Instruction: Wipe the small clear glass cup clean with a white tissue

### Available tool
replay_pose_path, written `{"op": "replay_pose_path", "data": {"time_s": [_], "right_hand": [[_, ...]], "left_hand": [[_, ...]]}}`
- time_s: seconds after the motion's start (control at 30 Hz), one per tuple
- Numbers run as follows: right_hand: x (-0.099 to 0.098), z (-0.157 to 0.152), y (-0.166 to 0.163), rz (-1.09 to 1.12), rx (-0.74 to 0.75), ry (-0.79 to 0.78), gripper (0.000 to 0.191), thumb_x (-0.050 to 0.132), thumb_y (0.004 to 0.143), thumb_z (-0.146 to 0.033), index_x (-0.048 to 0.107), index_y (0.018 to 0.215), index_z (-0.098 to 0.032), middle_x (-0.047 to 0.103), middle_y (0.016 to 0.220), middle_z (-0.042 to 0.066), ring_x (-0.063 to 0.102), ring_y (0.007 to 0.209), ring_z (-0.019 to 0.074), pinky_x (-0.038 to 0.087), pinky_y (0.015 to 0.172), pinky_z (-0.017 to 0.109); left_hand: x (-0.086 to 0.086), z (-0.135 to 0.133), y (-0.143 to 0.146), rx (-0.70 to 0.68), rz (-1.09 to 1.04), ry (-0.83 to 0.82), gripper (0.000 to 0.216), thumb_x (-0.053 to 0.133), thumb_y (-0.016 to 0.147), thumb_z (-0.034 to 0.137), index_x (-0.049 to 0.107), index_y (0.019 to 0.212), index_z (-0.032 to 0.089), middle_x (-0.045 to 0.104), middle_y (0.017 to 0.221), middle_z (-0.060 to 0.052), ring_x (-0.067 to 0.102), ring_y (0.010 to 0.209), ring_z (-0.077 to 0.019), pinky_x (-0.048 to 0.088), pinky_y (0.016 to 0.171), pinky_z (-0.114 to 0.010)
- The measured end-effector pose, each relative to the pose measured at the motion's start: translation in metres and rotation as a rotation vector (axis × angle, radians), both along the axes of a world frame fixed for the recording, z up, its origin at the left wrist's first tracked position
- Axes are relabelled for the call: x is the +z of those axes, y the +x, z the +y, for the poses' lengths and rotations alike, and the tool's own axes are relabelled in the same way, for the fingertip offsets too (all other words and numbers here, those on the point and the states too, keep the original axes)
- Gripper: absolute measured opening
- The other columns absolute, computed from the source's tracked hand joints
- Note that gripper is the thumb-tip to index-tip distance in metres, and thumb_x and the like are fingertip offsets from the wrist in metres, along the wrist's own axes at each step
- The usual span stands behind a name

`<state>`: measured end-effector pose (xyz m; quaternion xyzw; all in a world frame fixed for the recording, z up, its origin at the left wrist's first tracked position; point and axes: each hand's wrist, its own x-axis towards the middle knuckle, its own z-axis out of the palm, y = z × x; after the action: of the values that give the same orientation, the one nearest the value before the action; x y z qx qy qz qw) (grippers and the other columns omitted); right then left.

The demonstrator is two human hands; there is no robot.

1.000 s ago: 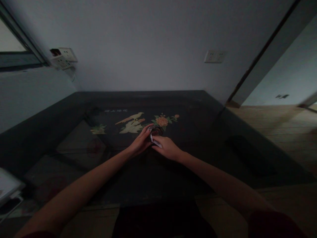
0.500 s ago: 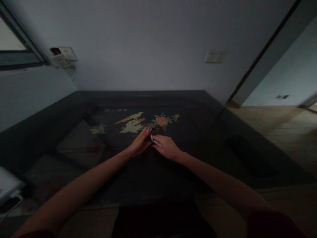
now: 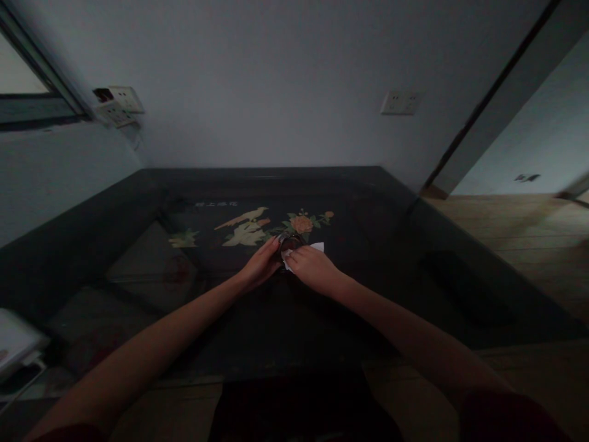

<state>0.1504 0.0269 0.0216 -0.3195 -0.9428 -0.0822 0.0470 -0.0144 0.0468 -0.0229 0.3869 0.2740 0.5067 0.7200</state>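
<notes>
A small, round, dark object with a shiny rim [image 3: 289,237] is held over the middle of the dark glass tabletop [image 3: 257,344]; it looks like a small bowl or cup, but the dim light hides its exact kind. My left hand [image 3: 260,265] is closed around its left side. In my right hand [image 3: 315,269] is a white tissue [image 3: 318,247], pinched by the fingers and pressed against the object's opening. Part of the tissue sticks out beyond the knuckles. My right hand covers the object's lower right side.
A bird-and-flower picture [image 3: 248,230] decorates the tabletop. A long black item [image 3: 464,288] lies on the right. At the left edge stands a white device with a cable [image 3: 21,337]. Sockets [image 3: 401,103] are on the wall behind, with a plugged-in adapter [image 3: 115,112] in the left corner.
My right hand has turned and shifted slightly at the object's opening. More of the white tissue now shows, above the knuckles and at the fingertips. My left hand keeps its hold.
</notes>
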Motion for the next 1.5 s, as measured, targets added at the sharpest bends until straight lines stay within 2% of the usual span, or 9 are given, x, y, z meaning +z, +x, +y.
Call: {"op": "replay_pose_path", "data": {"time_s": [0.17,0.43,0.6,0.8,0.97,1.1,1.33,1.4,1.5], "right_hand": [[-0.001,-0.004,-0.003,0.144,-0.053,-0.113,0.024,0.045,0.090,-0.012,0.062,0.107,-0.009,0.067,0.106,0.016,0.061,0.099,0.0226,0.043,0.088,0.035],[-0.011,-0.005,-0.014,0.998,-0.210,-0.695,0.022,0.047,0.086,-0.015,0.061,0.102,-0.012,0.067,0.089,0.005,0.060,0.082,0.0174,0.045,0.076,0.028],[-0.003,-0.005,-0.009,0.792,-0.181,-0.607,0.017,0.048,0.087,-0.015,0.063,0.094,-0.012,0.068,0.087,0.006,0.061,0.079,0.0173,0.044,0.072,0.026],[0.007,-0.008,-0.002,0.160,-0.084,-0.212,0.020,0.050,0.089,-0.014,0.062,0.106,-0.011,0.071,0.098,0.014,0.066,0.089,0.0244,0.046,0.076,0.032],[0.005,-0.006,-0.001,-0.032,-0.007,-0.024,0.024,0.043,0.089,-0.007,0.064,0.101,-0.007,0.070,0.097,0.018,0.065,0.091,0.0252,0.045,0.081,0.035],[0.002,-0.008,-0.003,0.156,-0.079,-0.151,0.022,0.046,0.090,-0.012,0.064,0.102,-0.010,0.070,0.100,0.015,0.065,0.092,0.0252,0.045,0.080,0.034],[-0.012,-0.005,-0.012,0.929,-0.248,-0.620,0.018,0.050,0.084,-0.011,0.066,0.092,-0.012,0.070,0.087,0.006,0.063,0.081,0.0175,0.044,0.073,0.025],[-0.013,-0.004,-0.013,1.000,-0.244,-0.657,0.017,0.052,0.083,-0.013,0.065,0.093,-0.011,0.069,0.086,0.005,0.062,0.080,0.0166,0.044,0.072,0.025],[-0.009,-0.005,-0.010,0.868,-0.188,-0.622,0.014,0.053,0.087,-0.018,0.064,0.091,-0.011,0.068,0.083,0.004,0.061,0.076,0.0155,0.043,0.069,0.024]], "left_hand": [[-0.002,0.002,0.000,0.001,0.008,0.010,0.034,0.064,0.082,0.038,0.061,0.109,0.017,0.066,0.109,-0.008,0.059,0.103,-0.0208,0.045,0.087,-0.029],[0.000,0.000,0.001,0.052,0.070,0.002,0.022,0.056,0.087,0.034,0.061,0.104,0.020,0.065,0.105,-0.006,0.058,0.104,-0.0207,0.043,0.093,-0.032],[0.002,-0.003,0.001,0.036,0.062,0.010,0.027,0.061,0.084,0.035,0.061,0.106,0.019,0.066,0.107,-0.006,0.059,0.105,-0.0218,0.044,0.093,-0.032],[0.006,-0.005,0.001,-0.014,0.044,0.035,0.034,0.067,0.081,0.035,0.063,0.108,0.016,0.067,0.108,-0.009,0.059,0.109,-0.0253,0.042,0.095,-0.035],[0.002,0.000,0.000,-0.021,0.058,0.027,0.034,0.066,0.081,0.036,0.064,0.107,0.015,0.068,0.107,-0.009,0.060,0.105,-0.0233,0.044,0.090,-0.030],[0.002,0.001,0.000,-0.024,0.049,0.014,0.034,0.067,0.080,0.037,0.063,0.107,0.015,0.069,0.105,-0.009,0.061,0.103,-0.0234,0.045,0.088,-0.031],[0.002,0.000,0.001,0.005,0.049,-0.007,0.029,0.066,0.081,0.034,0.063,0.105,0.018,0.067,0.102,-0.006,0.062,0.096,-0.0189,0.046,0.086,-0.027],[0.000,0.001,0.001,0.012,0.042,-0.009,0.027,0.064,0.082,0.034,0.063,0.105,0.018,0.067,0.101,-0.006,0.062,0.095,-0.0185,0.046,0.086,-0.027],[-0.001,0.002,0.001,0.013,0.036,-0.007,0.028,0.064,0.082,0.034,0.063,0.104,0.017,0.067,0.102,-0.007,0.062,0.097,-0.0198,0.046,0.088,-0.029]]}}
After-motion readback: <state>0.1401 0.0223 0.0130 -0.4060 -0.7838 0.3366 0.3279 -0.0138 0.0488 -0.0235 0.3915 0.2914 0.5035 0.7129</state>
